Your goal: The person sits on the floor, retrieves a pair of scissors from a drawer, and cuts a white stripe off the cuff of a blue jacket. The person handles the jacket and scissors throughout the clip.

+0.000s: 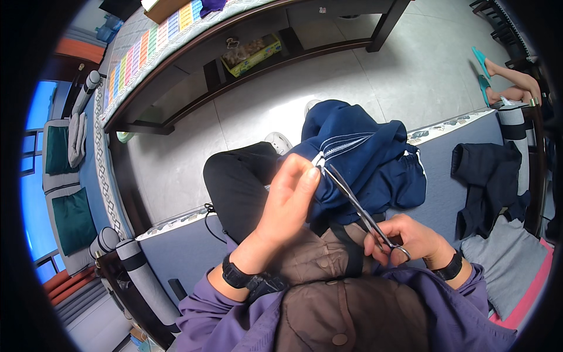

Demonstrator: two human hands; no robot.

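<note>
A navy blue garment (352, 176) with white piping and a zipper (347, 147) lies bunched across my lap. Thumb and forefinger of my left hand (290, 189) pinch a small white piece at the zipper's lower end. My right hand (404, 240) has its fingers in the handle loops of long metal scissors (363, 213). Their blades point up and left, with the tips close beside the pinched spot. Whether the blades touch the fabric I cannot tell.
Beyond my knees stands a dark wooden table (184, 97), a yellow-green box (255, 55) on its lower shelf. Dark clothing (484, 185) and a grey cloth (506, 259) lie on the blue seat at right. A person's legs in teal slippers (484, 88) show at far right.
</note>
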